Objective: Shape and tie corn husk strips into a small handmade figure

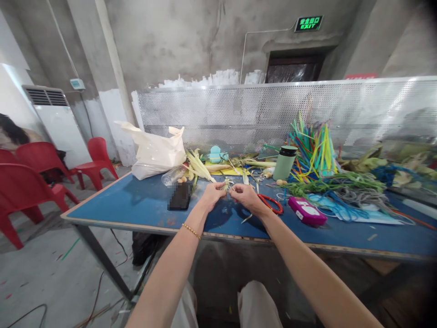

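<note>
Pale husk piece [226, 183] seeming light, soft, easily torn; left hand [213, 194] and right hand [246, 195] pinching opposite sides, edges likely suiting gentle hold.

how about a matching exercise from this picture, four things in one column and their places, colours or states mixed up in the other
Things
1. small pale bundle
2. packet with white markings
3. green bottle
4. off-white bag

Places, colours, states
A. at the left end of the blue table
B. pinched between the left hand and the right hand
C. purple
D. standing upright with a dark lid

Right pairs: 1-B, 2-C, 3-D, 4-A
</note>
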`<state>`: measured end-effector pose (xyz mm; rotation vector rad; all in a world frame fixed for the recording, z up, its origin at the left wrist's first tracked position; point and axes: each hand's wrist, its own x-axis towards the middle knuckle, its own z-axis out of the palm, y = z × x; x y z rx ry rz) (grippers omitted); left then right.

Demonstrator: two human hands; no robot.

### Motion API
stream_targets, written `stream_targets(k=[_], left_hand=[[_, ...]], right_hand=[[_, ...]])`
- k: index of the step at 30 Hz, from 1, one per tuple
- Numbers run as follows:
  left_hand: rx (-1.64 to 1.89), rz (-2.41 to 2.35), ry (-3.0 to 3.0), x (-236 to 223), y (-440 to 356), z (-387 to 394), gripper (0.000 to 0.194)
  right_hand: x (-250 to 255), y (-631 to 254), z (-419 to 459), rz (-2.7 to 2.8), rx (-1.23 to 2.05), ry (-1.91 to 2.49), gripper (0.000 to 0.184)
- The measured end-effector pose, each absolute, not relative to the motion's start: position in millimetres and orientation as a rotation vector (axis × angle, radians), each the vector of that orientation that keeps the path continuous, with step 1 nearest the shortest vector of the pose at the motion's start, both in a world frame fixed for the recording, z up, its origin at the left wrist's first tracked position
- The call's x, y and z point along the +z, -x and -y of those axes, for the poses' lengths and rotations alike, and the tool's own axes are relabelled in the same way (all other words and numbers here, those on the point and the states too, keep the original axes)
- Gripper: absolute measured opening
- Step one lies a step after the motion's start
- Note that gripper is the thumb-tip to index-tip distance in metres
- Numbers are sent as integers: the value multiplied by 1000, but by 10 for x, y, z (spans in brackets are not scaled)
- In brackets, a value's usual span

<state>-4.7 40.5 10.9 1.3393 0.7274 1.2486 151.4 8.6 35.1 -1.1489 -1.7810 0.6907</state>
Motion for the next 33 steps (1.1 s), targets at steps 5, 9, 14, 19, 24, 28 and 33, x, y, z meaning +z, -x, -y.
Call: stream_targets(k=[5,9,14,19,24,28,33], left_hand=[[1243,-812,-1357,112,65,-417,33],[1227,-767,-1348,94,60,-429,30],[1217,-628,-1261,110,56,-396,27],[1144,-629,-1162,156,62,-346,34],[1079,-700,-1131,175,85,-328,31],[1080,-711,-1119,177,89,-324,40],[1087,-706,-1088,169,88,-339,33]], right_hand=[[343,-1516,-97,1724,684,1191,23],[341,-1518,-103,1734,674,1211,24],[333,-1522,-105,1775,684,1166,27],[267,-1550,-172,1821,549,1133,27],[242,-1553,-192,1885,562,1095,23],[293,-1528,-129,1915,658,1051,23],[329,-1517,-94,1913,683,1023,24]])
